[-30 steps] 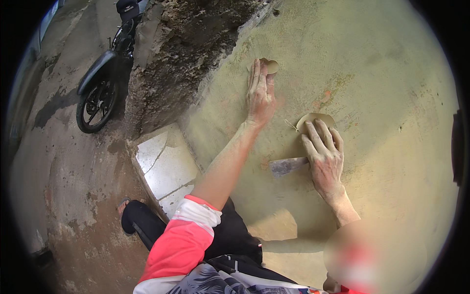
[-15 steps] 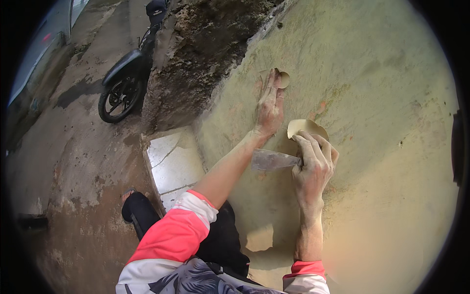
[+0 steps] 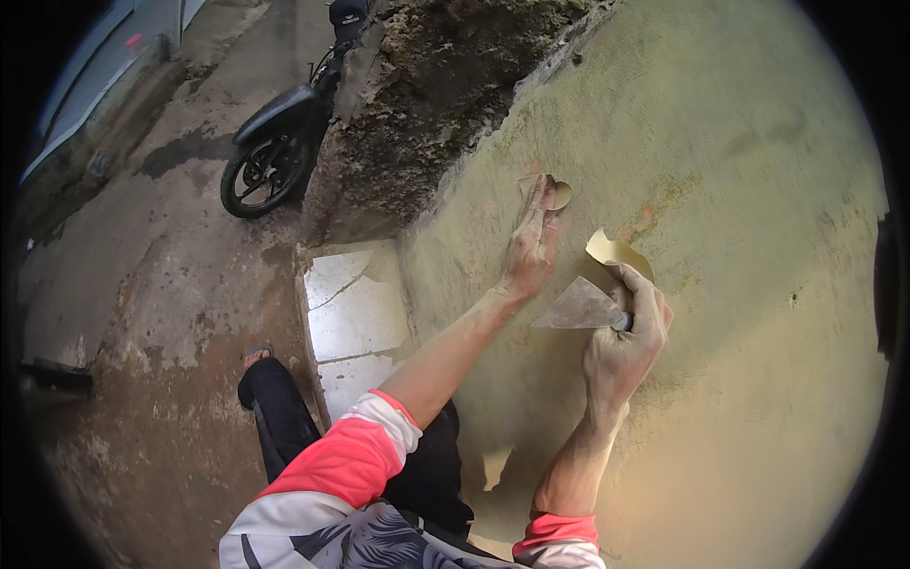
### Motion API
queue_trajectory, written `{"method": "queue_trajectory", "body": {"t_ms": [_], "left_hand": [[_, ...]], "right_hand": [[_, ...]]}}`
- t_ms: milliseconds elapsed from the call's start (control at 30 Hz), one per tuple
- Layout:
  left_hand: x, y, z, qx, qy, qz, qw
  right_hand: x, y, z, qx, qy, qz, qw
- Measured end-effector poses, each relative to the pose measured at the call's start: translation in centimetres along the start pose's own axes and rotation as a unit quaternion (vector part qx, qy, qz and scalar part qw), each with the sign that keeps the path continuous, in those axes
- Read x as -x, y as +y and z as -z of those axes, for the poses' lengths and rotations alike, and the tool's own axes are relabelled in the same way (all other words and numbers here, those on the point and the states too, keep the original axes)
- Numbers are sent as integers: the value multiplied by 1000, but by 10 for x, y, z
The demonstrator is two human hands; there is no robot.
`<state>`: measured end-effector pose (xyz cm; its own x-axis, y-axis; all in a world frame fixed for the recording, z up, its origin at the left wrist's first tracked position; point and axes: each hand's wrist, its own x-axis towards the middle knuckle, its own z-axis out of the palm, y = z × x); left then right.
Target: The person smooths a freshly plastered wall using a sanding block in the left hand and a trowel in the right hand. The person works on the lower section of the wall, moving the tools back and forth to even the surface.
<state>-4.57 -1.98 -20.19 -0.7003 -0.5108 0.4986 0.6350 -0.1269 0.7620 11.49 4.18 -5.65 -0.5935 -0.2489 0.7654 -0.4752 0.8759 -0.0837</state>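
Note:
My left hand (image 3: 528, 254) lies with fingers stretched along the pale green wall (image 3: 749, 237), holding a small tan piece of sandpaper (image 3: 563, 195) against it. The edges of that piece stick out around the fingertips. In my right hand (image 3: 626, 356), lower and to the right, is a putty knife (image 3: 574, 307) with a worn triangular grey blade pointing left; the fingers hide most of its handle. The same hand pinches a curled, yellowish sheet of sandpaper (image 3: 621, 253) above the knife, close to the wall. Both hands are dusty.
Rough, broken masonry (image 3: 408, 104) borders the wall at upper left. White tiles (image 3: 353, 303) form a ledge at its foot. A black motorcycle (image 3: 275, 142) stands on the stained concrete floor (image 3: 161, 313). My bent leg (image 3: 284, 417) is beside the ledge.
The view has shifted. My left hand has slid down along the wall with its sandpaper. My right hand has turned, tilting the putty knife and showing more of its blade.

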Motion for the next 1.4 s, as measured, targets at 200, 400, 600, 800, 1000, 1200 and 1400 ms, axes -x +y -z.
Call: {"method": "queue_trajectory", "body": {"t_ms": [200, 400, 600, 800, 1000, 1200, 1400], "left_hand": [[-109, -26, 27, -34, 68, 71, 995], [-7, -41, 24, 0, 29, 10, 1000], [-71, -47, 32, -34, 57, 49, 997], [-2, -36, 34, -58, 2, 3, 998], [-71, -28, 38, -104, 36, 35, 993], [-28, 10, 3, -30, -46, 54, 997], [-63, 37, 6, -58, -19, -35, 998]], "right_hand": [[-3, -4, -5, 5, 4, 38, 999], [0, 7, -15, 85, 26, 83, 993], [2, 5, -15, 95, 30, 82, 992], [-1, 9, -18, 93, 20, 85, 992], [-6, 4, -7, 3, -11, 78, 997], [-3, 12, -3, -26, 10, 62, 998], [-1, 9, -4, -47, 15, 74, 996]]}}
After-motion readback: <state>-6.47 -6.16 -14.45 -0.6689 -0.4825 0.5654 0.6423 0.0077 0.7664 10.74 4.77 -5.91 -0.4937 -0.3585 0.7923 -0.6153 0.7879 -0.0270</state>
